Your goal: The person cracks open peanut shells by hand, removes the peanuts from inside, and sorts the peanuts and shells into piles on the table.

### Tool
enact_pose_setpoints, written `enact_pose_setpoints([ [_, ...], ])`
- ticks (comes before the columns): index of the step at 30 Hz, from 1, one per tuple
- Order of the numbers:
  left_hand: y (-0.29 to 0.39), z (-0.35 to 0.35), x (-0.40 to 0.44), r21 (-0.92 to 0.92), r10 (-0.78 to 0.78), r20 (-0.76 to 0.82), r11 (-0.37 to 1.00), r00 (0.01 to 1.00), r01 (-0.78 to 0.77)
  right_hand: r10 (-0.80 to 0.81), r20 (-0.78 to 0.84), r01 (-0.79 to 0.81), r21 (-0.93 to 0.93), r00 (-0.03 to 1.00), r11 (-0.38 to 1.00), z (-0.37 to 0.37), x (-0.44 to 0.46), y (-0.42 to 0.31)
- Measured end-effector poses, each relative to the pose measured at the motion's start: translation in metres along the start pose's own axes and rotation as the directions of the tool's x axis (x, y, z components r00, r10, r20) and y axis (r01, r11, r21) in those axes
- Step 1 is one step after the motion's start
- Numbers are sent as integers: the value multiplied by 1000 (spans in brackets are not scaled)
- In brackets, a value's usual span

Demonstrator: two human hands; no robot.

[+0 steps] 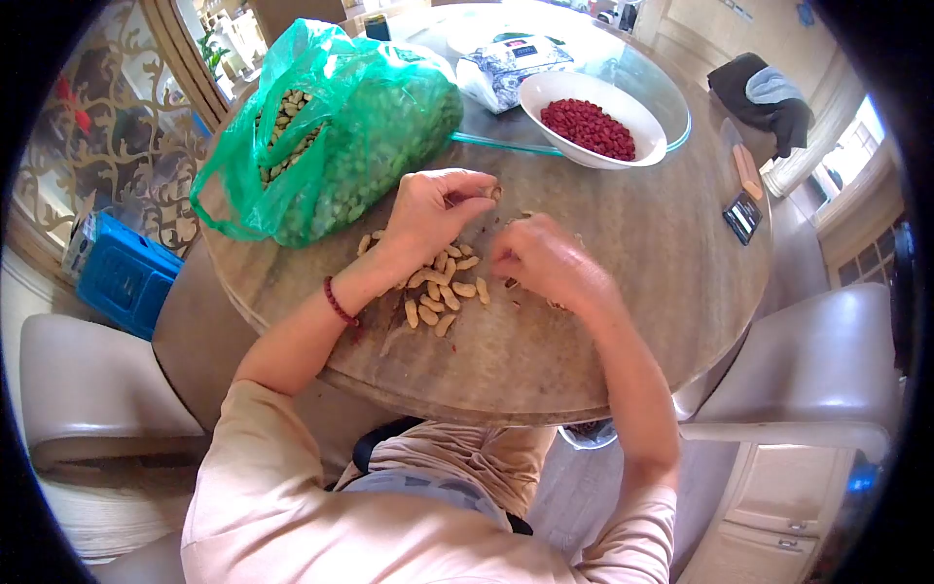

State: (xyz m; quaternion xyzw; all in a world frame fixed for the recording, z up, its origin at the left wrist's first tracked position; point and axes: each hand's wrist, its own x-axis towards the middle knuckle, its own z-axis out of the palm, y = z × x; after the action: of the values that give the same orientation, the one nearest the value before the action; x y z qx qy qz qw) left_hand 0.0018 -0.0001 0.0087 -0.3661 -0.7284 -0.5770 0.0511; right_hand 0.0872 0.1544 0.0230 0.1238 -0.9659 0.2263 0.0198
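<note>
My left hand point(435, 216), a dark red beaded bracelet point(340, 303) on its wrist, is raised above the table and pinches a small brown peanut point(495, 194) between thumb and fingertips. Whether that peanut is whole or a cracked shell is too small to tell. Close by on the right, my right hand point(553, 259) is low over the tabletop with its fingers curled together; what they grip, if anything, is hidden. Unshelled peanuts point(447, 295) lie in a loose heap below and between my hands. Bits of shell show around my right hand.
A green plastic bag point(379, 136) full of peanuts stands at the back left of the round table point(671, 282). Behind my hands are a white bowl point(650, 144) of red kernels point(589, 128) and a wipes pack point(506, 68). A phone point(742, 217) lies near the right edge.
</note>
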Motion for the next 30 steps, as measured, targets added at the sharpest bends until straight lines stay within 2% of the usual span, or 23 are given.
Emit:
enact_pose_setpoints([
  [1, 2, 0, -1, 68, 52, 18, 996, 998, -53, -32, -42, 33, 26, 999, 999, 3, 1, 9],
  [4, 2, 2, -3, 53, -19, 94, 998, 995, 14, -64, -87, 68, 47, 994, 997, -13, -1, 22],
  [7, 6, 6, -7, 100, 28, 170, 994, 985, -45, -103, -137, 114, 76, 985, 991, -39, -6, 27],
  [9, 3, 11, -9, 127, 22, 204, 991, 979, -48, 146, -214, -98, 221, 966, 970, -55, -10, 23],
  [11, 2, 14, -11, 157, 13, 235, 986, 972, -51, 147, -274, -79, 245, 950, 966, -55, -8, 36],
  [13, 12, 12, -11, 116, -27, 331, 993, 943, -12, 241, -395, 1, 524, 887, 852, -54, -5, 41],
  [14, 11, 12, -12, 114, -29, 331, 993, 943, -9, 242, -392, -1, 524, 888, 852, -56, -7, 44],
  [15, 10, 13, -12, 128, 15, 325, 990, 945, -60, 316, -248, 27, 823, 916, 567, -59, -9, 46],
  [16, 8, 13, -12, 142, 61, 320, 984, 945, -112, 324, -86, 26, 982, 942, 185, -61, -9, 46],
  [17, 6, 13, -11, 140, 61, 317, 984, 946, -110, 324, -84, 23, 982, 942, 187, -59, -7, 48],
  [19, 2, 11, -9, 224, 253, 338, 914, 907, -338, 210, -35, 75, 980, 977, -185, -54, -3, 50],
  [23, 2, 9, -12, 184, 285, 409, 905, 867, -384, 280, 20, 22, 989, 960, -149, -48, 0, 40],
  [25, 11, 1, -11, 215, 71, 583, 947, 809, -238, 233, -6, -40, 981, 973, 192, -43, 4, 37],
  [26, 16, -3, -11, 213, 72, 580, 948, 811, -237, 307, -64, -80, 898, 949, 434, -38, 3, 35],
  [27, 21, -7, -11, 206, 55, 603, 953, 796, -221, 305, -64, -80, 896, 950, 437, -35, 3, 32],
  [28, 24, -10, -10, 199, 38, 624, 958, 780, -207, 87, -71, -17, 665, 994, 747, -32, 4, 30],
  [29, 25, -12, -10, 199, 38, 620, 958, 784, -204, -123, 8, 112, 347, 992, 931, -28, 5, 29],
  [30, 26, -13, -9, 201, 78, 650, 942, 756, -270, -166, 61, 138, 322, 984, 937, -22, 6, 27],
])
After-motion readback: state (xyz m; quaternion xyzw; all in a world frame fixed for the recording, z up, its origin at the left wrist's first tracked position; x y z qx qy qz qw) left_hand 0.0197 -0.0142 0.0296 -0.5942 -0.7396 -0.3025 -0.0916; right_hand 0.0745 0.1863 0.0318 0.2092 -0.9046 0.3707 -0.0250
